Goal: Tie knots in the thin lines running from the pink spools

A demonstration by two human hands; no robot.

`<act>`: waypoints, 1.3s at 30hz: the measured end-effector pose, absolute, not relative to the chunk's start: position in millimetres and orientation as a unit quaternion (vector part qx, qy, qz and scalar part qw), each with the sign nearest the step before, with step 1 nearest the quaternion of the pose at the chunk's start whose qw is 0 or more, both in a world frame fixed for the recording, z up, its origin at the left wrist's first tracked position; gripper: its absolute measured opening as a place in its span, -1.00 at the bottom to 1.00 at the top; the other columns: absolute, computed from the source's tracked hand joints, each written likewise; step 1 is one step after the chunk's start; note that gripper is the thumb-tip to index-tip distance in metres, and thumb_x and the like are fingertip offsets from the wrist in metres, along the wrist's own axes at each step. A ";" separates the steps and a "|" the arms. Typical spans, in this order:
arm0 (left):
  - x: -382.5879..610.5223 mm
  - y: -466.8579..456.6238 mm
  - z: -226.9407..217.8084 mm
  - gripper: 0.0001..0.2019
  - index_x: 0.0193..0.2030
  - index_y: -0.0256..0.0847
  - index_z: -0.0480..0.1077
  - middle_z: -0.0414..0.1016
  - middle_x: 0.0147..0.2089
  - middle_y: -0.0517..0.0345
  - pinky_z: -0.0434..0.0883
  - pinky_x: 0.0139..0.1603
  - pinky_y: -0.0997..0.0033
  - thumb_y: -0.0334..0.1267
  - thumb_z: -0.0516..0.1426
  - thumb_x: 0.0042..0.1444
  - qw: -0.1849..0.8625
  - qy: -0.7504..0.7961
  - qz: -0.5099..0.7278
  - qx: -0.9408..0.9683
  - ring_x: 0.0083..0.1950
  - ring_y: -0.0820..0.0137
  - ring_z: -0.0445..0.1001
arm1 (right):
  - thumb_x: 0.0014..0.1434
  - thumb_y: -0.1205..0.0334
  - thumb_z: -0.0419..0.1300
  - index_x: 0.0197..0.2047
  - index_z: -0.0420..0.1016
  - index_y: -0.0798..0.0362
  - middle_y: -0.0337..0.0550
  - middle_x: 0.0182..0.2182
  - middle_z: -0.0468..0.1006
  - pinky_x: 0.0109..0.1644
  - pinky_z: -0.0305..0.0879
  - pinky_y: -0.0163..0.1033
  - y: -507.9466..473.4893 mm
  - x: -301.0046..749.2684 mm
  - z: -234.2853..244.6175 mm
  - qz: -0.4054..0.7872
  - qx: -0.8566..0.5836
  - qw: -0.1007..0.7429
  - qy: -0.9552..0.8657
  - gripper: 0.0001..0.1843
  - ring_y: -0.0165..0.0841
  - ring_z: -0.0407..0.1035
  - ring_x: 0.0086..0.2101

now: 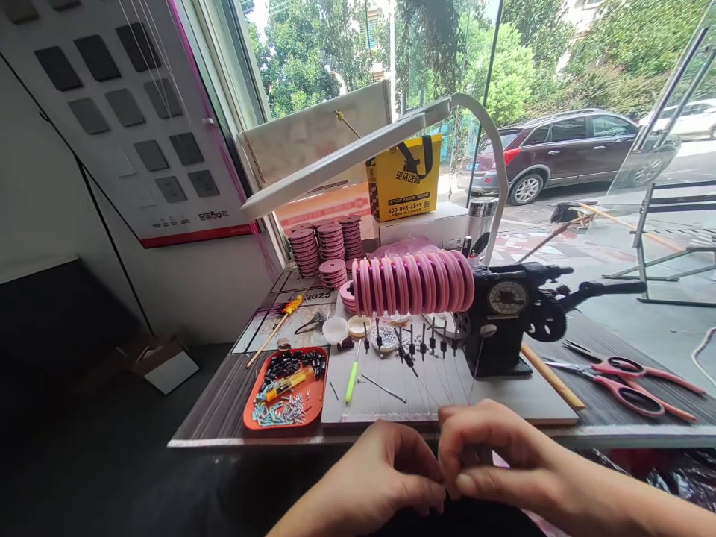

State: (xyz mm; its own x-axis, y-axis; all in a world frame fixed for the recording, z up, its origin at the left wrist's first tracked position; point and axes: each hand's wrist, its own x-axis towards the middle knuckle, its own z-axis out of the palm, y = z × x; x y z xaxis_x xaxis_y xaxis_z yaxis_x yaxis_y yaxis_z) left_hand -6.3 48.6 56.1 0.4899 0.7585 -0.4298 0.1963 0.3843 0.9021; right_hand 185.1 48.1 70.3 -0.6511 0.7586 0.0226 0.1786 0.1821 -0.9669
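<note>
Just in front of the table's front edge, my left hand [385, 473] and my right hand [492, 455] meet, thumbs and fingertips pinched together. Whatever lies between the fingertips is too small or hidden to make out. Thin lines run down toward them from a row of pink spools [414, 283] on a black hand-cranked winder [500, 321]. Small black pieces [412, 348] hang on these lines below the spools. Under them is a white board [363, 406] bearing a green-handled needle tool [351, 382], a thin metal rod [384, 388] and a dish of small beads [383, 339].
An orange tray [246, 406] of small parts sits left of the board. Red-handled scissors [629, 395] lie to the right by a wooden stick [553, 377]. Stacked pink spools [305, 253] and a yellow bag [403, 183] stand behind. A white lamp arm [347, 156] spans above.
</note>
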 end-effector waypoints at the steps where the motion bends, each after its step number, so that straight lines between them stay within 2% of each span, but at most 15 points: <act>1: -5.9 49.1 56.4 -0.91 -0.57 -0.27 0.42 0.39 -0.62 0.30 0.16 -0.50 0.49 -0.41 0.22 -0.32 0.691 0.460 0.192 0.524 -0.56 0.50 0.27 | 0.13 -0.19 0.15 -0.39 0.48 0.06 -0.20 -0.39 0.42 -0.12 0.24 -0.23 48.0 185.9 70.3 0.548 -0.324 0.262 -0.725 -0.56 -0.30 0.30 -0.28; 11: -3.1 51.5 61.0 -0.92 -0.52 -0.25 0.42 0.41 -0.57 0.27 0.22 -0.45 0.48 -0.34 0.19 -0.25 0.720 0.420 0.149 0.532 -0.55 0.50 0.27 | 0.16 -0.15 0.14 -0.37 0.50 0.05 -0.21 -0.40 0.42 -0.12 0.20 -0.23 47.7 190.9 65.6 0.528 -0.322 0.250 -0.745 -0.59 -0.32 0.28 -0.31; 17: -0.6 52.0 61.3 -0.86 -0.59 -0.24 0.39 0.41 -0.65 0.30 0.23 -0.47 0.47 -0.33 0.25 -0.39 0.722 0.465 0.164 0.486 -0.57 0.49 0.32 | 0.16 -0.16 0.13 -0.37 0.49 0.04 -0.20 -0.41 0.43 -0.07 0.24 -0.17 49.8 192.9 66.7 0.532 -0.309 0.249 -0.748 -0.59 -0.28 0.32 -0.27; 19: -0.4 51.8 61.1 -0.83 -0.61 -0.23 0.37 0.42 -0.66 0.31 0.23 -0.49 0.46 -0.34 0.28 -0.43 0.719 0.483 0.168 0.471 -0.59 0.49 0.33 | 0.16 -0.07 0.17 -0.36 0.50 0.03 -0.19 -0.40 0.45 -0.02 0.23 -0.13 49.1 195.6 64.2 0.522 -0.303 0.247 -0.758 -0.67 -0.27 0.34 -0.25; 23: -0.4 52.5 61.4 -0.80 -0.63 -0.23 0.36 0.43 -0.70 0.33 0.19 -0.54 0.48 -0.41 0.29 -0.48 0.712 0.505 0.170 0.457 -0.64 0.52 0.30 | 0.09 0.23 0.20 -0.38 0.51 0.02 -0.16 -0.40 0.49 0.05 0.20 -0.12 44.9 200.0 60.7 0.476 -0.270 0.239 -0.802 -0.92 -0.24 0.37 -0.21; 27: -0.4 52.2 61.0 -0.82 -0.64 -0.24 0.36 0.44 -0.69 0.30 0.17 -0.56 0.50 -0.43 0.27 -0.48 0.722 0.498 0.178 0.446 -0.64 0.52 0.31 | 0.01 0.35 0.11 -0.50 0.42 0.04 -0.14 -0.43 0.46 -0.12 0.30 -0.22 42.8 198.0 64.8 0.442 -0.230 0.245 -0.832 -0.89 -0.30 0.37 -0.31; 32: 0.6 48.8 60.5 -0.86 -0.64 -0.24 0.34 0.40 -0.70 0.31 0.16 -0.53 0.48 -0.46 0.22 -0.42 0.702 0.494 0.214 0.465 -0.62 0.51 0.29 | 0.05 0.35 0.09 -0.52 0.25 0.04 -0.17 -0.40 0.37 -0.30 0.27 -0.32 44.3 187.9 68.5 0.385 -0.256 0.268 -0.845 -0.87 -0.37 0.30 -0.37; 36: 2.0 46.3 59.9 -0.86 -0.62 -0.22 0.31 0.34 -0.68 0.33 0.16 -0.51 0.45 -0.47 0.18 -0.41 0.676 0.507 0.220 0.488 -0.59 0.48 0.25 | -0.09 0.54 0.09 -0.45 0.23 0.02 -0.24 -0.37 0.39 -0.35 0.19 -0.35 44.8 178.9 64.4 0.295 -0.338 0.231 -0.864 -0.79 -0.41 0.29 -0.40; 39: 3.0 43.8 60.1 -0.87 -0.60 -0.20 0.28 0.27 -0.62 0.32 0.12 -0.48 0.42 -0.47 0.14 -0.35 0.605 0.527 0.222 0.555 -0.52 0.45 0.21 | -0.08 0.51 0.09 -0.38 0.31 0.02 -0.23 -0.35 0.46 -0.28 0.22 -0.31 44.4 175.4 66.2 0.269 -0.366 0.185 -0.871 -0.79 -0.36 0.35 -0.36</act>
